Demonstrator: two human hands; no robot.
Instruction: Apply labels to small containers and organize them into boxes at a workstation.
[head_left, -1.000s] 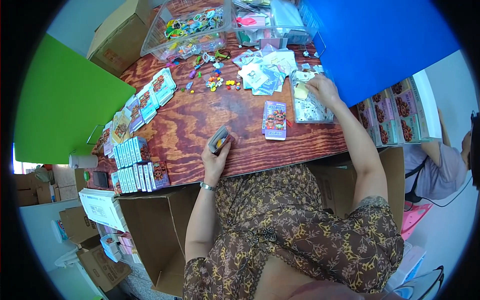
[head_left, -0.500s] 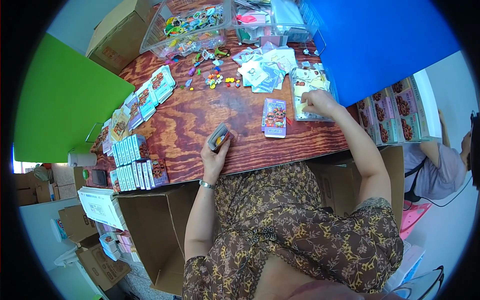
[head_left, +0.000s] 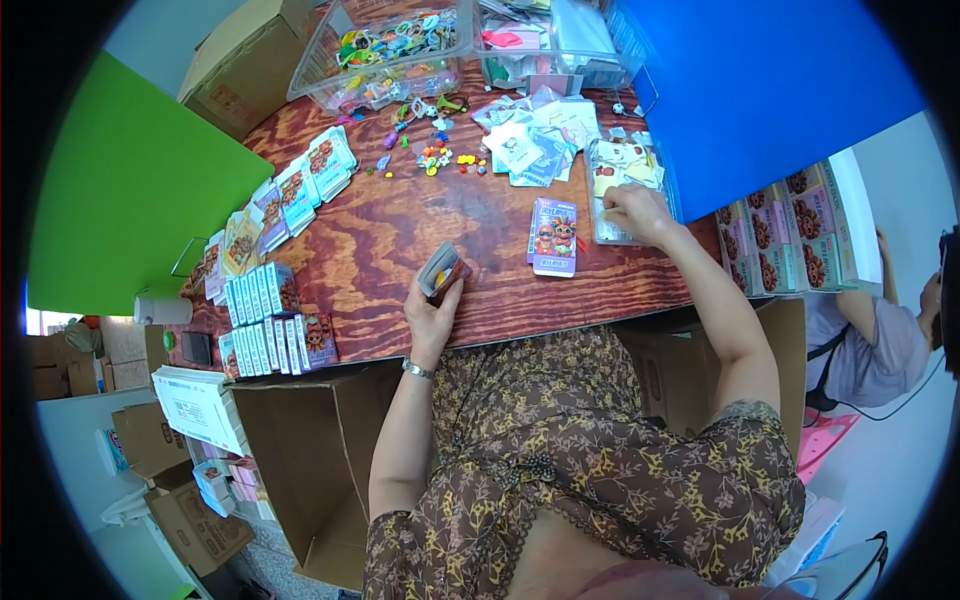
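My left hand (head_left: 431,322) is closed around a small open-topped carton (head_left: 440,268), tilted, with something yellow showing inside. Over at the right, my right hand (head_left: 645,213) reaches down into a clear plastic tray (head_left: 667,180) of small white and yellow packets or cards. Its fingers are pinched together, and what they hold, if anything, is too small to make out. Between the hands lies a short stack of flat purple cartons (head_left: 556,237) with cartoon figures printed on the front.
Filled small boxes (head_left: 262,297) stand in rows at left, below fanned flat cartons (head_left: 290,195). Tiny colourful toys (head_left: 436,158) and loose cards (head_left: 540,150) lie mid-table. Clear bins (head_left: 390,85) stand behind. Green (head_left: 140,190) and blue panels (head_left: 770,90) flank the table.
The whole view has shifted slightly. My left hand still holds the carton, and my right hand stays in the tray with barely any movement.
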